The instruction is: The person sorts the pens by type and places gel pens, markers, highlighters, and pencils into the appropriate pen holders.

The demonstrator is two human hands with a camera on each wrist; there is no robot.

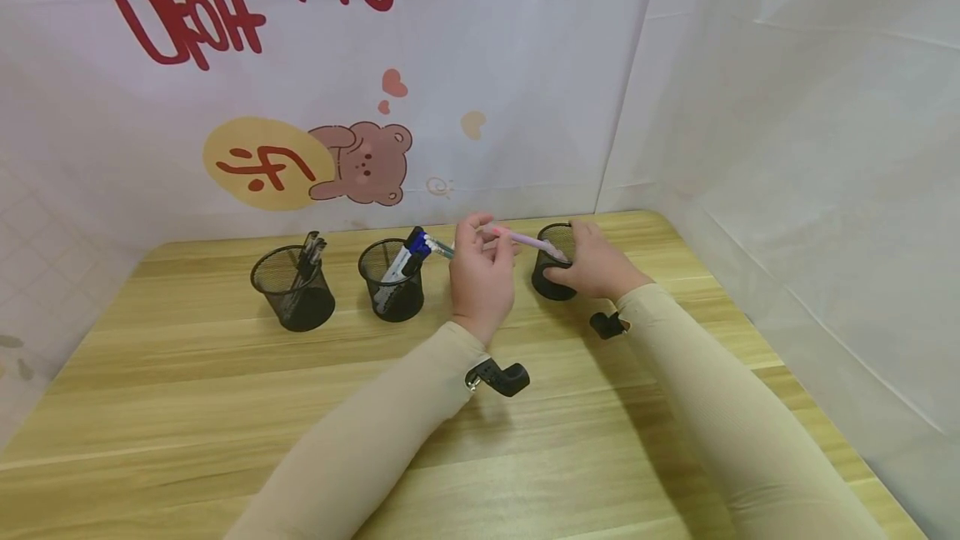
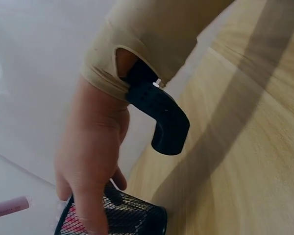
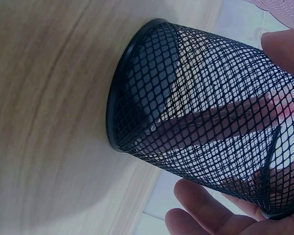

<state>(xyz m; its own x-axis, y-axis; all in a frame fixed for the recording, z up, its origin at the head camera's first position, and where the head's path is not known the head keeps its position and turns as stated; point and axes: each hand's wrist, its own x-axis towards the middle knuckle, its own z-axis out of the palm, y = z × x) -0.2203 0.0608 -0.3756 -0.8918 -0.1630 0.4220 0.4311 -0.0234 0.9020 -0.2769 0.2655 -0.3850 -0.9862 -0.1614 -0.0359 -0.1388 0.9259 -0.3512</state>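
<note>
In the head view, my left hand (image 1: 482,277) pinches a slim lilac-pink pen (image 1: 532,240) between its fingertips. The pen points rightward, its far end at the mouth of a black mesh pen cup (image 1: 553,280). My right hand (image 1: 600,263) grips that cup round its rim, thumb on the near side. The left wrist view shows the right hand (image 2: 88,147) on the cup and the pen's clear-tipped end (image 2: 10,207) beside it. Through the mesh in the right wrist view, a pinkish pen (image 3: 206,126) leans inside the cup. My left fingers partly hide each other.
Left of my left hand stands a mesh cup (image 1: 397,302) with blue-capped and white markers. A green pencil-like stick (image 1: 442,249) runs behind the hand. Farther left, another mesh cup (image 1: 303,307) holds dark pens. A white printed wall sheet (image 1: 525,65) closes the table's back.
</note>
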